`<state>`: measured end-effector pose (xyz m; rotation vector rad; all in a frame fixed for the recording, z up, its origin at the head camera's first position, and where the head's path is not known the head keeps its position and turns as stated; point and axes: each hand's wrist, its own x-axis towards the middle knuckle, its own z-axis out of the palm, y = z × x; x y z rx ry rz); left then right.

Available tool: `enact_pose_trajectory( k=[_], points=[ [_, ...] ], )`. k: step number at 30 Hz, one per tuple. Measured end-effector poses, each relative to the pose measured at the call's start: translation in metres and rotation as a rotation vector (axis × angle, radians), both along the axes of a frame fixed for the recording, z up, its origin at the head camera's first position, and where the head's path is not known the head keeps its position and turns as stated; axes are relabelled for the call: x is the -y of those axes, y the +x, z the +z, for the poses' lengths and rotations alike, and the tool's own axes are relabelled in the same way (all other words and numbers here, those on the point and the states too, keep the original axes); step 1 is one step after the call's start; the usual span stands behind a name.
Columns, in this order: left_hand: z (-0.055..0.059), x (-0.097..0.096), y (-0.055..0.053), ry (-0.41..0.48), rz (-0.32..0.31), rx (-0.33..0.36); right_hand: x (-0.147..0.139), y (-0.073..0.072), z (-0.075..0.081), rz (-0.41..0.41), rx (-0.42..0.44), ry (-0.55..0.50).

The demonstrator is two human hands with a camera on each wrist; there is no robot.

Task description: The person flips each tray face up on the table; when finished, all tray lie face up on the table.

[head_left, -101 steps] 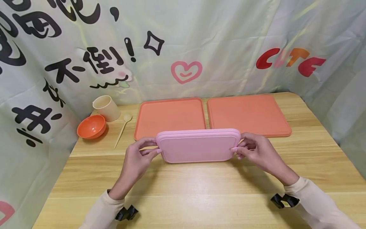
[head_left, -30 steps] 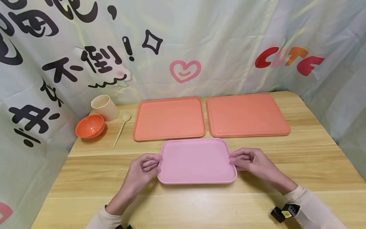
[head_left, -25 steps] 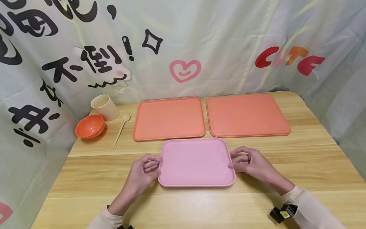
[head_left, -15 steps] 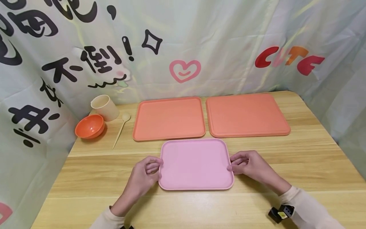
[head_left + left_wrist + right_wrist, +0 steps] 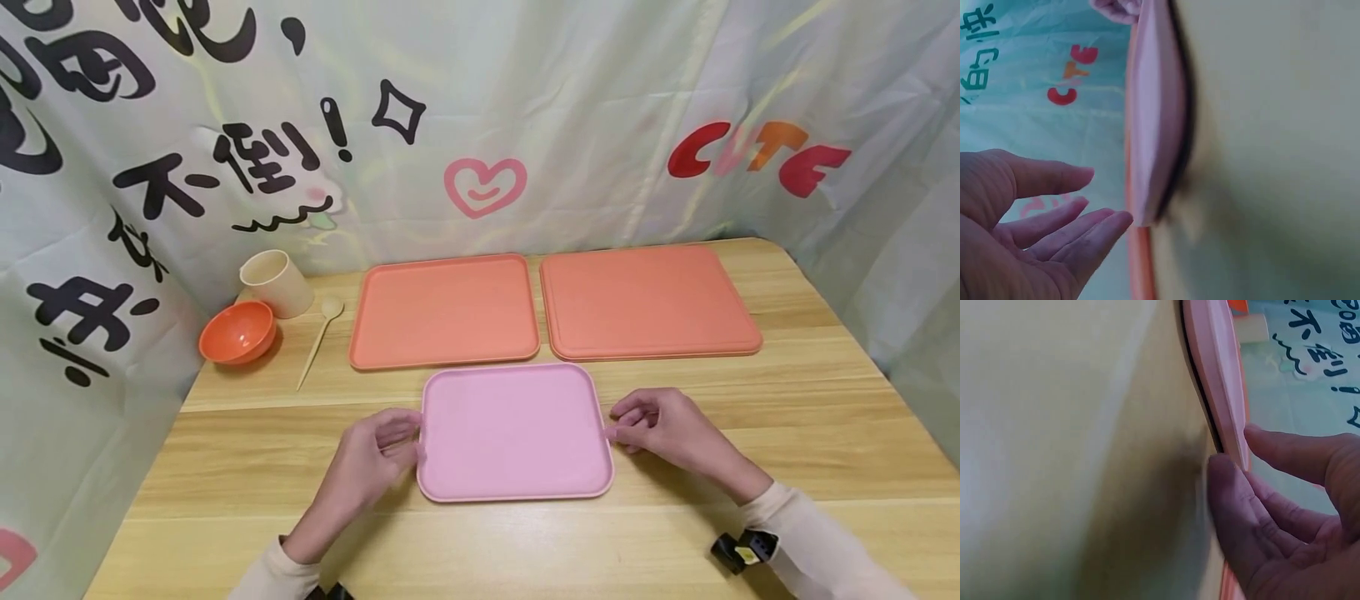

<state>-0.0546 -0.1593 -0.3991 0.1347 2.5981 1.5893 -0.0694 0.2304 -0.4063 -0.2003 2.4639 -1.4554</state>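
Observation:
A pink rectangular tray [image 5: 515, 433] lies flat on the wooden table, its raised rim facing up. My left hand [image 5: 372, 457] is at the tray's left side; in the left wrist view its fingers [image 5: 1094, 244] are spread from the thumb, with nothing between them. At the right side is my right hand [image 5: 671, 427], thumb and fingertips right at the rim. The right wrist view shows that thumb [image 5: 1291, 453] parted from the fingers beside the tray's end [image 5: 1219, 381].
Behind the pink tray lie two orange rectangular pieces, a tray [image 5: 446, 312] on the left and a flat-topped one [image 5: 651, 302] on the right. A beige cup [image 5: 279, 285], an orange bowl [image 5: 238, 333] and a beige spoon [image 5: 322, 337] stand at the back left. A printed curtain [image 5: 585, 125] hangs behind.
The pink tray was tilted up with its underside showing; it came down toward the person and now lies flat. Both hands have loosened from its ends, the right one drawing slightly outward.

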Motion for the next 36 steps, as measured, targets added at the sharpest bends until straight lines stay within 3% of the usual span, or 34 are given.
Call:
enact_pose_trajectory(
  k=[3,7,10,15,18,26,31,36],
  points=[
    [0.012,0.0,-0.012,-0.064,-0.043,-0.052,-0.01,-0.003,0.005,-0.006,-0.024,0.06],
    [0.025,-0.005,-0.034,-0.217,-0.122,-0.178,-0.025,-0.01,0.014,-0.024,-0.06,0.14],
    [0.034,-0.012,-0.051,-0.274,-0.173,-0.227,-0.036,-0.018,0.021,-0.036,-0.114,0.204],
    [0.044,-0.035,-0.081,-0.33,-0.196,-0.2,-0.055,-0.037,0.033,-0.064,-0.188,0.293],
    [0.047,-0.054,-0.098,-0.349,-0.201,-0.167,-0.068,-0.049,0.04,-0.09,-0.187,0.333],
    [0.043,-0.112,-0.139,-0.372,-0.219,-0.07,-0.102,-0.08,0.049,-0.141,-0.022,0.397],
    [0.039,-0.142,-0.159,-0.413,-0.253,-0.103,-0.116,-0.1,0.052,-0.186,0.039,0.454],
    [0.032,-0.163,-0.175,-0.472,-0.26,-0.129,-0.126,-0.119,0.049,-0.211,0.042,0.479]
  ],
)
